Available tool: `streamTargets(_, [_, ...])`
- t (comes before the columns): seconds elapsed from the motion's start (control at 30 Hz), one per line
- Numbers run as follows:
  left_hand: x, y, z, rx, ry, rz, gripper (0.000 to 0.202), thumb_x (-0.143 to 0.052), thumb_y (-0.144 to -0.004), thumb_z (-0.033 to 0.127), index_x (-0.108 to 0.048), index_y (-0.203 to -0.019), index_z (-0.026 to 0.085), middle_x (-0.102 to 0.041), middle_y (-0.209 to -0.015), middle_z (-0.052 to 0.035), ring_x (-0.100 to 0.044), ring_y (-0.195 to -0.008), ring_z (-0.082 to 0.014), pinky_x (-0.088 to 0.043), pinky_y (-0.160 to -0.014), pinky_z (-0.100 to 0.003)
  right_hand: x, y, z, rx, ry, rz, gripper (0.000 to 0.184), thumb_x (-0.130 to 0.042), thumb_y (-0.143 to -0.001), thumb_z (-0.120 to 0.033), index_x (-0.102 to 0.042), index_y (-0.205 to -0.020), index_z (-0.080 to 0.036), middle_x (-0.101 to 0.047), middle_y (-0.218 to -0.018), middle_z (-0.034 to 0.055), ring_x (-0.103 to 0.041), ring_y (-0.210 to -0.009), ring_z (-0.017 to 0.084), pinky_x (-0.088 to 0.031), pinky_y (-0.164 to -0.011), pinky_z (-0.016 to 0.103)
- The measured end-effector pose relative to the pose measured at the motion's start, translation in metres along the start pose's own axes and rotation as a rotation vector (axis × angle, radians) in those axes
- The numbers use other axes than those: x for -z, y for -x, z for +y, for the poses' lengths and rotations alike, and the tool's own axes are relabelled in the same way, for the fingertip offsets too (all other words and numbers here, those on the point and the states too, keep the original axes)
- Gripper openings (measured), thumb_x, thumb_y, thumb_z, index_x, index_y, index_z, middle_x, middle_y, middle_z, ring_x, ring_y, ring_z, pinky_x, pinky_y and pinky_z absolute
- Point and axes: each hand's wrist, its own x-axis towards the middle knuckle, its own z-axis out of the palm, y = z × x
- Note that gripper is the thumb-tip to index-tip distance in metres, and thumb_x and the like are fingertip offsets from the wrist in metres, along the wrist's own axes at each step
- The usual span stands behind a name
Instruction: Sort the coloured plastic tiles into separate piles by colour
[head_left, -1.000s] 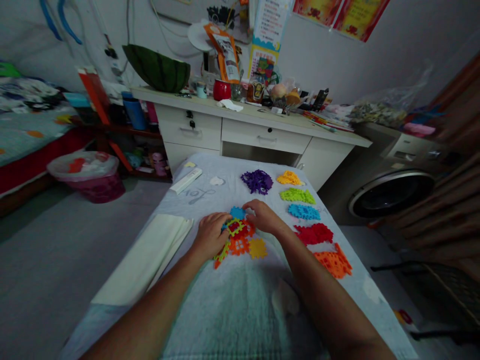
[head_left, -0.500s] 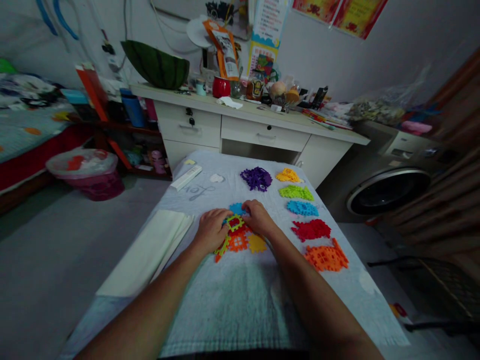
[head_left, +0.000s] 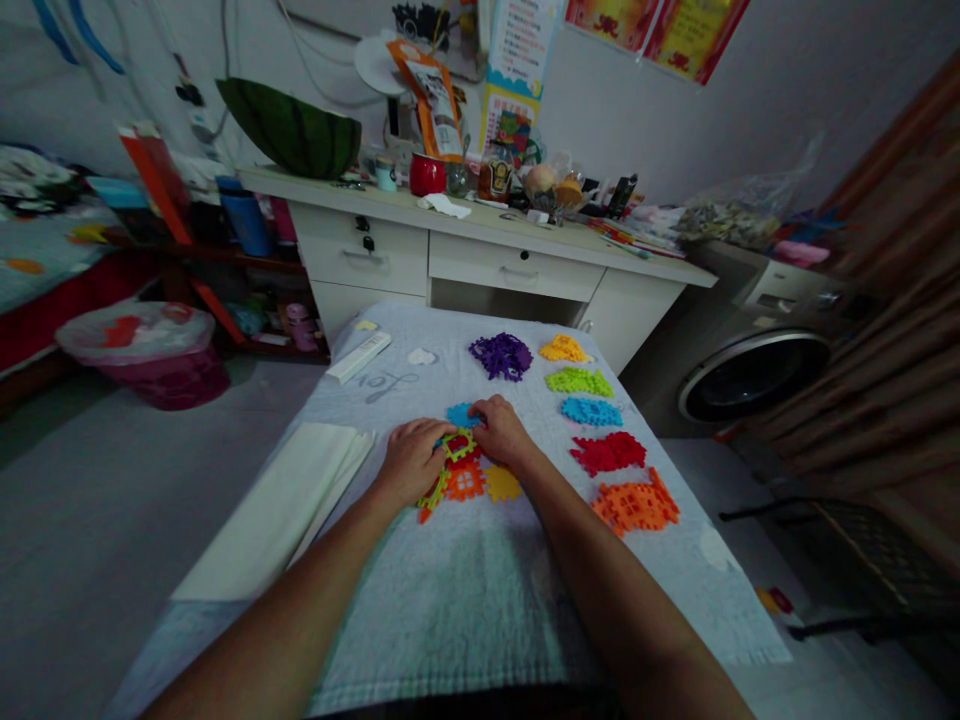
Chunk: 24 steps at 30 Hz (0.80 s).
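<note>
Both hands are over a flat cluster of toothed plastic building pieces on the cloth-covered table. My left hand [head_left: 411,458] is closed at the cluster's left side, its fingertips on a lime-green square frame piece [head_left: 459,446]. From the right, my right hand [head_left: 501,430] is closed, fingertips curled against the edge of a blue piece [head_left: 461,413]. Just below lie an orange window piece [head_left: 466,481] and a yellow piece [head_left: 503,484]. Red shows beneath the lime frame. My fingers hide part of the cluster, including how its pieces join.
Piles of purple [head_left: 501,357], yellow [head_left: 564,348], lime [head_left: 580,381], blue [head_left: 592,411], red [head_left: 608,453] and orange [head_left: 636,506] pieces lie beyond and right. Left are folded white cloth [head_left: 274,510] and a white box [head_left: 360,357]. A cluttered desk [head_left: 367,240] stands behind.
The whole view has shifted slightly, with the scene sliding left in the picture. Both hands stay at the same cluster, and the pieces look unchanged.
</note>
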Motion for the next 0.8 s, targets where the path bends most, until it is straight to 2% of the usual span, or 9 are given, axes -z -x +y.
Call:
streamTargets(0.2, [-0.002, 0.0, -0.002, -0.021, 0.009, 0.001, 0.041, -0.045, -0.078, 0.014, -0.065, -0.112, 0.027, -0.066, -0.123, -0.0017, -0.053, -0.121, -0.0228, -0.035, -0.106, -0.045, -0.003, 0.001, 0.001, -0.017, 0.005, -0.004, 0.017, -0.059, -0.076, -0.014, -0.069, -0.09, -0.017, -0.056, -0.087, 0.0073, -0.052, -0.092, 0.021, -0.039, -0.089, 0.032])
streamTargets(0.4, [-0.002, 0.001, -0.001, -0.004, 0.002, 0.005, 0.042, -0.045, -0.079, 0.015, -0.065, -0.113, 0.029, -0.067, -0.121, -0.0017, -0.054, -0.12, -0.0238, -0.035, -0.105, -0.048, -0.006, 0.003, 0.008, -0.065, -0.109, 0.086, 0.014, -0.061, -0.07, -0.01, -0.064, -0.082, -0.017, -0.052, -0.086, 0.0043, -0.05, -0.09, 0.019, -0.041, -0.086, 0.03])
streamTargets(0.53, [-0.002, 0.001, -0.001, 0.007, 0.002, 0.009, 0.041, -0.045, -0.078, 0.015, -0.066, -0.11, 0.028, -0.068, -0.12, -0.0024, -0.054, -0.119, -0.0236, -0.036, -0.104, -0.047, -0.003, 0.005, 0.011, -0.112, -0.209, 0.16, 0.014, -0.059, -0.071, -0.008, -0.061, -0.082, -0.018, -0.051, -0.09, 0.0038, -0.05, -0.088, 0.017, -0.042, -0.085, 0.031])
streamTargets(0.7, [-0.002, 0.001, 0.0, 0.011, 0.003, 0.009, 0.04, -0.045, -0.079, 0.015, -0.066, -0.11, 0.028, -0.068, -0.121, -0.0024, -0.054, -0.12, -0.0244, -0.035, -0.104, -0.048, -0.001, 0.006, 0.015, -0.077, -0.288, 0.203, 0.013, -0.061, -0.073, -0.01, -0.058, -0.081, -0.02, -0.052, -0.093, 0.0027, -0.051, -0.092, 0.017, -0.043, -0.089, 0.031])
streamTargets(0.8, [-0.002, 0.001, 0.0, 0.018, -0.001, 0.002, 0.041, -0.045, -0.079, 0.015, -0.066, -0.111, 0.028, -0.067, -0.121, -0.0027, -0.054, -0.119, -0.0246, -0.035, -0.104, -0.049, 0.003, 0.007, 0.017, -0.064, -0.325, 0.214, 0.011, -0.058, -0.076, -0.013, -0.057, -0.084, -0.02, -0.053, -0.094, 0.0029, -0.052, -0.091, 0.017, -0.043, -0.086, 0.03])
